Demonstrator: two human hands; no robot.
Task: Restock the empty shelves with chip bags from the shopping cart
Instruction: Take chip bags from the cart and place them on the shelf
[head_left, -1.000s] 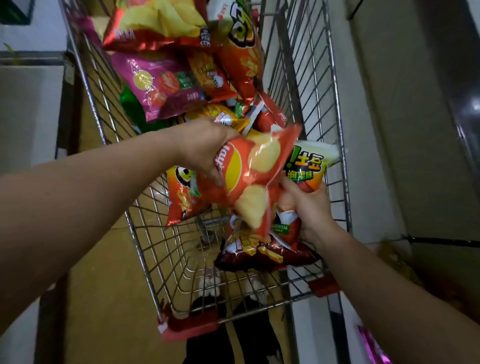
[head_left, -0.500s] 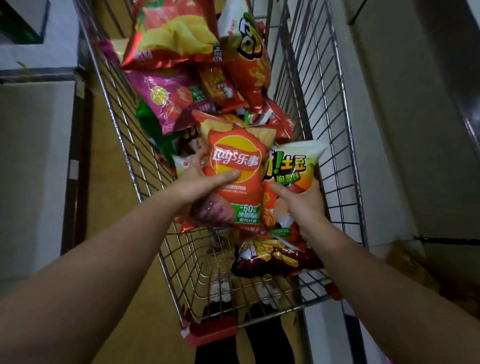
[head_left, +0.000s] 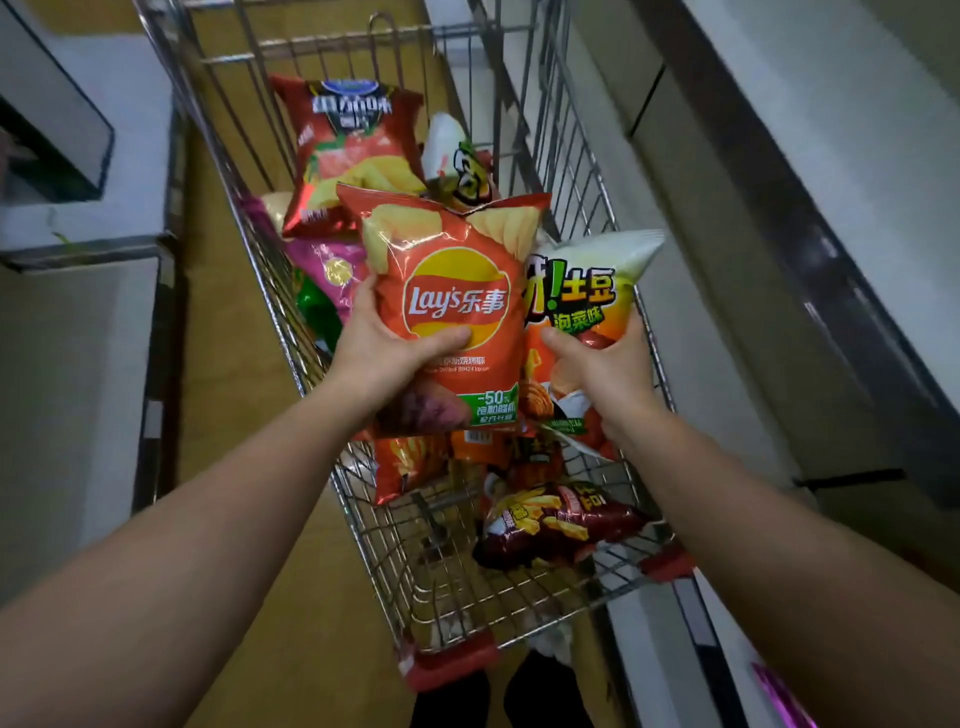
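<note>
your left hand (head_left: 387, 353) grips the orange lay's bag (head_left: 449, 312), your right hand (head_left: 605, 369) the white bag (head_left: 587, 296), both over the cart (head_left: 332, 467); 2 slick bags, possibly more behind, could slip.

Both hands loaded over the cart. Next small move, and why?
Probably lift both bags clear and turn toward the shelf. The left hand already grips the orange Lay's bag, the right hand grips the white-topped bag, both upright above the cart.
</note>
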